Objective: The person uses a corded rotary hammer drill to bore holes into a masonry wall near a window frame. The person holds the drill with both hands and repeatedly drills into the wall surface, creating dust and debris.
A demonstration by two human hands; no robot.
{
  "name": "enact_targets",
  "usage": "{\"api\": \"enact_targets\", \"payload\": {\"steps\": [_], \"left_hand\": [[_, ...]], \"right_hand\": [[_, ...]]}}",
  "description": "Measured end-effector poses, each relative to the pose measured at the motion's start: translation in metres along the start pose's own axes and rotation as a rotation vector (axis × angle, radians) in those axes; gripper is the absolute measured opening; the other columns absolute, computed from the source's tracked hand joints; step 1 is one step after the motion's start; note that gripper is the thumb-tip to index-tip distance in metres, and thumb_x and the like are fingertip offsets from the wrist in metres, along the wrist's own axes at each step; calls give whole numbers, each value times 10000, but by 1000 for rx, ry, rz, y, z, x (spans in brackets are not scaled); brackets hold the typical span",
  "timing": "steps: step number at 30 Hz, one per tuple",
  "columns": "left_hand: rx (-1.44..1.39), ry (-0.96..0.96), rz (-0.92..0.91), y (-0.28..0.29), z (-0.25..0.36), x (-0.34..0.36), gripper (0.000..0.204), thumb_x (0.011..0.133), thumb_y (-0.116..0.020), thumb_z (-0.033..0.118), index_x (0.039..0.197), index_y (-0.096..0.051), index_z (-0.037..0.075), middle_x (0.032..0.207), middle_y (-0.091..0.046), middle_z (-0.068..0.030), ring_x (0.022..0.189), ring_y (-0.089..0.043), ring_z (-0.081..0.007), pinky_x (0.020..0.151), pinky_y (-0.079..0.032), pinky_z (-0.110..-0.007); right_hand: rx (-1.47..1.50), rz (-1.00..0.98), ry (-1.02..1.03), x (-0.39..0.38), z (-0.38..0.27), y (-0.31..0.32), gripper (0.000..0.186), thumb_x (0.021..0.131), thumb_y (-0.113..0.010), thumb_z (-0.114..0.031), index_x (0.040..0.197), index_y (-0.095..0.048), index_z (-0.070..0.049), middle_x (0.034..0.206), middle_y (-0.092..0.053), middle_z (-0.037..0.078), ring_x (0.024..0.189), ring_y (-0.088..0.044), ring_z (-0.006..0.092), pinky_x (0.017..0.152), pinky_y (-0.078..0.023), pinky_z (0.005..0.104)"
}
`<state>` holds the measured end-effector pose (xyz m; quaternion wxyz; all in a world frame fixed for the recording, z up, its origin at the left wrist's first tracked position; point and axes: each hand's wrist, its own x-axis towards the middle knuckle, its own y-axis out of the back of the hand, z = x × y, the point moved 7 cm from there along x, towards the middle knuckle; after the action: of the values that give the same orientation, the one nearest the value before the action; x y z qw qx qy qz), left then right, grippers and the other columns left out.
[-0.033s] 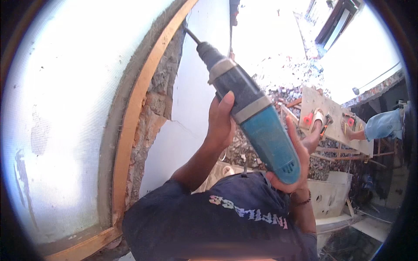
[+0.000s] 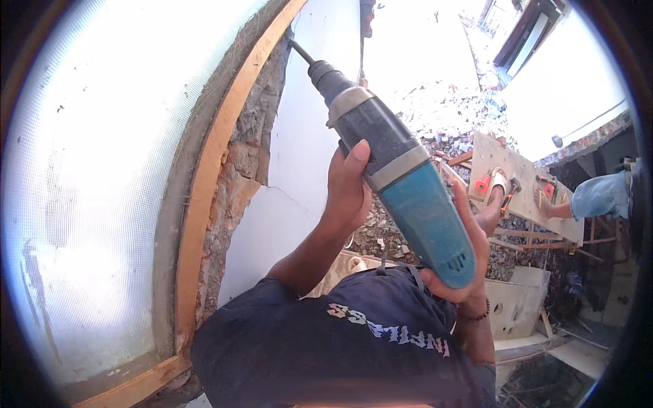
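Observation:
My left hand is shut on the front grip of a teal, black and silver power drill. My right hand wraps round its rear end. The long bit points up-left, its tip at the rough broken masonry between a wooden frame and white wall; whether the tip is in the masonry I cannot tell. Left of the frame is a translucent mesh-patterned pane.
Another person's feet and denim-clad leg are on a board at right, beside a hammer and red round items. Rubble and timber pieces lie below. Pale panels stand at lower right.
The drill's rear end and my right hand have shifted slightly to the right. Both hands stay closed on it.

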<state>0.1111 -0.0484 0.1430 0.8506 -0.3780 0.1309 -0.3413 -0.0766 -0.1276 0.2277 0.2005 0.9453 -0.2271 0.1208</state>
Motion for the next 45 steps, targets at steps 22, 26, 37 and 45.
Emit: {"api": "enact_targets", "payload": {"steps": [22,26,37,45], "left_hand": [[-103,98,-10,32,15,10,823,1032,-256,692,1554,-335,60,1472,-479,-285,1279,-597,-365,1012,-558,-552],[-109,87,-132,27,20,10,909,1001,-268,745,1560,-306,29,1482,-447,-337,1301,-581,-395,1033,-542,-571],[-559,181,-520,23,10,-16,1151,865,-343,901,1577,-269,0,1525,-414,-302,1346,-527,-433,1007,-559,-572],[-410,211,-270,45,7,-108,1097,867,-452,845,1546,-329,-8,1473,-502,-223,1306,-571,-342,1026,-555,-511]], "right_hand": [[36,-21,59,-5,6,-47,1154,702,-836,-228,1567,-174,152,1259,-669,292,1103,-714,310,939,-549,356],[111,-6,47,-7,-1,-58,1144,708,-833,-213,1574,-174,139,1287,-651,291,1127,-701,303,945,-546,360],[149,63,74,-6,-37,-91,1107,742,-816,-210,1591,-172,92,1400,-527,298,1256,-595,334,1031,-483,396],[109,-4,-41,-21,-43,-146,1148,771,-827,-267,1605,-114,70,1475,-450,320,1350,-531,423,1094,-448,454]]}}
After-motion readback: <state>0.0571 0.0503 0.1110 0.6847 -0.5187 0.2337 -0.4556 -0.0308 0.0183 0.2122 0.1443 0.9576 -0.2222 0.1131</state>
